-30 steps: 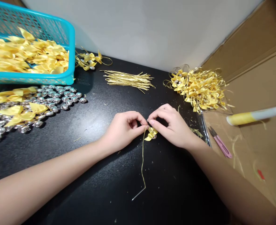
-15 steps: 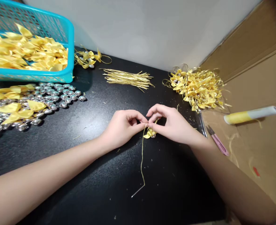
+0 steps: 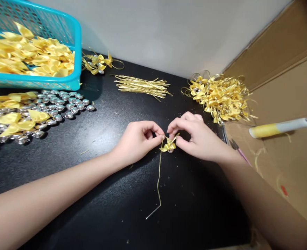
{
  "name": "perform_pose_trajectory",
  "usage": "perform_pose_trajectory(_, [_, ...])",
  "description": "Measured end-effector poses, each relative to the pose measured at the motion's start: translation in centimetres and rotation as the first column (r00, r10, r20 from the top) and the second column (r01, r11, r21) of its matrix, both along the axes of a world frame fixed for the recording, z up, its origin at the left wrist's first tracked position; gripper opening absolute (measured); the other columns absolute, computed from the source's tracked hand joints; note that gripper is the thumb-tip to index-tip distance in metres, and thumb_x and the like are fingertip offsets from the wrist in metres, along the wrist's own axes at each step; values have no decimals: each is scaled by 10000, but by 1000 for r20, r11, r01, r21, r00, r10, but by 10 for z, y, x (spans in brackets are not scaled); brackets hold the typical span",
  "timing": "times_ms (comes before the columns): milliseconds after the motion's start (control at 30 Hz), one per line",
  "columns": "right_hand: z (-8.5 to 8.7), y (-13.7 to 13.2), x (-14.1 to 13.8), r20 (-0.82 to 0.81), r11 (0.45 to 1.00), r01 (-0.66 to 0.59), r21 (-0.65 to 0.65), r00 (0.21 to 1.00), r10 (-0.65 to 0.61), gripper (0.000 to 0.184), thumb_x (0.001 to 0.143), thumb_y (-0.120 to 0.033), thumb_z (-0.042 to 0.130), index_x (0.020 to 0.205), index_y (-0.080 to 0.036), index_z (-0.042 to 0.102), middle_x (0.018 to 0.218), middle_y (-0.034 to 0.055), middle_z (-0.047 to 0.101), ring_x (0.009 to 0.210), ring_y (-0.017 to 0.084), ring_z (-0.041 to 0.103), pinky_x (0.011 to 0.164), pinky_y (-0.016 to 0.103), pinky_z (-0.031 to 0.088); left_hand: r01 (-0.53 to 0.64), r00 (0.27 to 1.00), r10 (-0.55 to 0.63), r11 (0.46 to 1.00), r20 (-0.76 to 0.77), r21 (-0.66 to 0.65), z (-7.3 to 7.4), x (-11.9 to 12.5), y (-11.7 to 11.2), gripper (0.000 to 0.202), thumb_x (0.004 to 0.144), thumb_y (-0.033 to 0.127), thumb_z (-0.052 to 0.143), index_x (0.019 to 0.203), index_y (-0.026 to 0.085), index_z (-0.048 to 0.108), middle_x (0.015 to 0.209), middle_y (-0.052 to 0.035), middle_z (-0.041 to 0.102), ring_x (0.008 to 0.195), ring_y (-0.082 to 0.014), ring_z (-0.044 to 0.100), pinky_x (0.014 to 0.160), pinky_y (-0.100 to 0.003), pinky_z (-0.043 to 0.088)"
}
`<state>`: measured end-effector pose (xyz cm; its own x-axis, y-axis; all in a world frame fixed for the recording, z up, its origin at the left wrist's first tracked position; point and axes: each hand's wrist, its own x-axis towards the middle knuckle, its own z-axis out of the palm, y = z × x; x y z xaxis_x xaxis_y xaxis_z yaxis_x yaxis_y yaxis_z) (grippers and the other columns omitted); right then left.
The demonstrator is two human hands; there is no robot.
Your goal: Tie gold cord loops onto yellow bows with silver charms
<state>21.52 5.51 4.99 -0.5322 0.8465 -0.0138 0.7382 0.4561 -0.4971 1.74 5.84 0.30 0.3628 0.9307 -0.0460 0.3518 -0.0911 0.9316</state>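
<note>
Yellow satin is what the fingers are busy with at the middle of the frame; a small yellow ribbon bow (image 3: pixel 168 146) sits pinched between both hands, just above the black tabletop (image 3: pixel 116 194). The left hand (image 3: pixel 136 140) nips the top of a gold cord (image 3: pixel 158 180) between thumb and forefinger, while the right hand (image 3: pixel 199 137) grips the bow itself with closed fingertips; the cord's loose end trails down toward the lower middle of the frame. A silver bead seems to hang under the bow, though it is too small to be sure.

Judging by the piles, a good deal is done and much is left; a heap of finished bows (image 3: pixel 219 97) with cord loops lies at the upper right, and a few more (image 3: pixel 97 64) sit near the basket. Still unused are the cut gold cords (image 3: pixel 141 85) at top centre, the silver beads (image 3: pixel 51 106) spread at the left, and plain ribbon pieces filling the turquoise basket (image 3: pixel 64 85) at the upper left.

Cardboard (image 3: pixel 286 104) flanks the table on the right, bearing a yellow-and-white tube (image 3: pixel 280 127) and pink snips (image 3: pixel 240 154); a pale wall (image 3: pixel 155 31) stands behind.
</note>
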Motion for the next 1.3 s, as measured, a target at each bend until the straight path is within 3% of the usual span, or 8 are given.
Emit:
perform_pose_trajectory(233, [0, 1, 4, 16, 999, -30, -42, 999, 31, 189, 811, -94, 518, 877, -234, 626, 816, -42, 730, 892, 184, 540, 880, 388, 271, -6, 1000, 6, 1000, -4, 5, -1, 0, 0, 81, 770, 214, 657, 743, 164, 715, 517, 45, 541, 481, -70, 439, 466, -180, 338])
perform_pose_trajectory(367, [2, -1, 8, -4, 1000, -19, 24, 1000, 19, 179, 806, -104, 533, 858, -236, 643, 835, -16, 705, 878, 188, 556, 875, 395, 313, -7, 1000, 7, 1000, 2, 3, 0, 0, 0, 71, 769, 199, 653, 737, 162, 705, 519, 48, 542, 480, -68, 439, 469, -181, 342])
perform_pose_trajectory(500, [-1, -12, 16, -187, 975, 131, 181, 978, -97, 150, 796, -90, 549, 808, -215, 632, 829, 21, 675, 857, 193, 568, 820, 367, 405, 12, 1000, -12, 1000, -4, 1, 0, 1, 0, 61, 771, 189, 650, 749, 166, 702, 519, 55, 542, 476, -64, 440, 470, -178, 342])
perform_pose_trajectory(600, [-12, -28, 21, -248, 945, 252, 210, 948, -198, 150, 778, -79, 570, 724, -210, 618, 758, 17, 654, 783, 183, 554, 759, 344, 427, 31, 1000, -31, 999, -5, 15, 0, 1, 0, 59, 773, 181, 648, 749, 171, 700, 507, 61, 527, 470, -63, 434, 468, -178, 340])
perform_pose_trajectory(767, [-37, -46, 17, -208, 909, 377, 179, 917, -340, 112, 801, -162, 636, 851, -220, 718, 727, 18, 633, 753, 192, 543, 736, 358, 427, 39, 999, -38, 999, -27, 19, -2, 2, -3, 60, 777, 207, 658, 761, 183, 710, 524, 47, 557, 483, -74, 446, 465, -182, 342])
perform_pose_trajectory(967, [-51, -43, 10, -212, 906, 406, 123, 902, -376, 155, 872, -250, 596, 914, -224, 743, 694, 15, 607, 752, 195, 548, 759, 375, 418, 57, 998, -55, 997, 42, -54, -3, 5, 2, 91, 758, 222, 660, 694, 159, 649, 775, -41, 738, 564, -97, 549, 518, -204, 428])
perform_pose_trajectory(1133, [-50, -39, 6, -222, 916, 401, 19, 895, -388, 197, 897, -241, 584, 974, -238, 766, 725, 16, 643, 732, 177, 554, 785, 379, 402, 93, 995, -94, 995, -18, -40, -1, 7, 8, 82, 748, 224, 662, 700, 158, 662, 611, -14, 675, 524, -102, 536, 493, -199, 407])
perform_pose_trajectory(1300, [-50, -34, -4, -284, 897, 441, -38, 856, -432, 148, 851, -215, 650, 898, -251, 785, 646, -9, 610, 689, 162, 544, 748, 351, 389, 77, 995, -78, 997, -57, -34, 1, 8, 8, 87, 748, 222, 665, 689, 157, 665, 528, 19, 598, 480, -85, 475, 452, -183, 342])
